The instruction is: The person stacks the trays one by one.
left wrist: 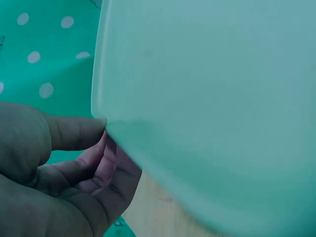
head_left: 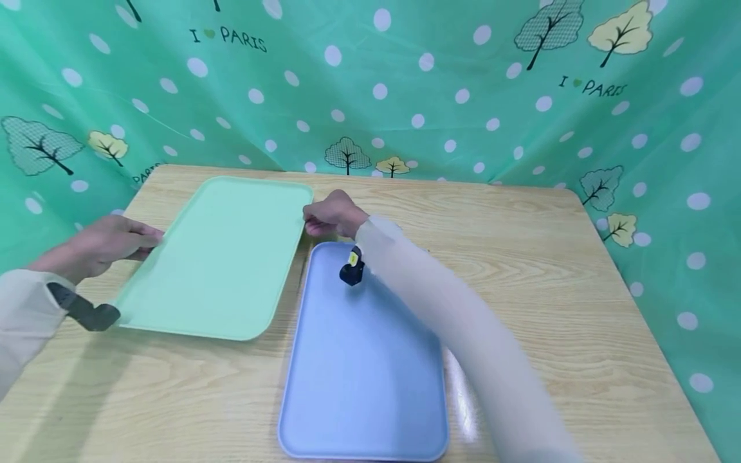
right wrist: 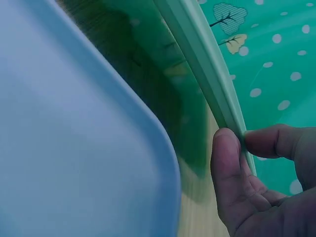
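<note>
A pale green rectangular tray with rounded corners is held between both hands, over the left part of the table. My left hand pinches its left edge; in the left wrist view the thumb lies on top and the fingers curl beneath the rim. At the tray's right edge, near the far corner, my right hand pinches the rim between thumb and fingers, as the right wrist view shows. A blue tray lies on the table just right of the green one, under my right forearm.
The wooden table extends to the right and in front of the trays. A green polka-dot cloth printed with trees hangs behind the table and along both sides. Dark camera mounts sit at the wrists, the right one above the blue tray.
</note>
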A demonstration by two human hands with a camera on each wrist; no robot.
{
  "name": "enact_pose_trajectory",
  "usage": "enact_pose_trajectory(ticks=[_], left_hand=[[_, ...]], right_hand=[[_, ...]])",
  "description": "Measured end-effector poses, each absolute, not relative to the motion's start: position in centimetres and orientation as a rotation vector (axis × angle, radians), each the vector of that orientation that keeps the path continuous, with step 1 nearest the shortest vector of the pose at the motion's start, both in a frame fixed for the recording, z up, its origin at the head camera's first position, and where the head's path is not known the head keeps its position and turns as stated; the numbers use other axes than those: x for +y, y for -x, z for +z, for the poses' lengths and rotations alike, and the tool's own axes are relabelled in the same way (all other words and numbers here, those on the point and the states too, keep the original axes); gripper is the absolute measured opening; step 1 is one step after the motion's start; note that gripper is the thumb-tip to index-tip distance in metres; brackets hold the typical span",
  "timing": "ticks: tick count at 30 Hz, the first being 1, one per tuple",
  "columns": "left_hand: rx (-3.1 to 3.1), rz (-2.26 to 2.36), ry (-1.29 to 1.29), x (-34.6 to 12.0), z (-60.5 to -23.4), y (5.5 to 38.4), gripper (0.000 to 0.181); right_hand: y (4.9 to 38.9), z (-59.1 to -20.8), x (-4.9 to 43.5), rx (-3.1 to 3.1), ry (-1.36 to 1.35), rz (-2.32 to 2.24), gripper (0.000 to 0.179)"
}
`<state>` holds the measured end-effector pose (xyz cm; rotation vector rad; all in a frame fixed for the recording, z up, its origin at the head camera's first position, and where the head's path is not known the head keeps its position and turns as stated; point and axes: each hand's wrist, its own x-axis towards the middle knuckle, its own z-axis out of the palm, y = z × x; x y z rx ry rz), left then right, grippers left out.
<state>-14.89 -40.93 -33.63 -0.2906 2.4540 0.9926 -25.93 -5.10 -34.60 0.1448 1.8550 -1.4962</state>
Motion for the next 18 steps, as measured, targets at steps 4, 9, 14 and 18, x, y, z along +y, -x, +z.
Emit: enact_pose_trajectory(ticks=[4,9,14,18], left_hand=[[2.379,1.075,0.281,-39.8,-32.7,14.5,0.033],[2.285,1.153,0.270,-38.0,-31.9,13.9,0.031],[2.260,1.170,0.205,-35.8,-31.2,13.3,0.030],[2.243,1.217,0.167,-33.8,-31.0,12.8,0.024]], right_hand=[[25.8,-33.9,-3.4,1.878,-0.146,-1.480,0.010],[25.3,-33.2,-1.1,1.921,-0.124,-1.458,0.011],[24.5,-32.7,1.7,1.952,-0.098,-1.439,0.014],[23.6,-32.5,4.1,1.967,-0.087,-1.451,0.015]])
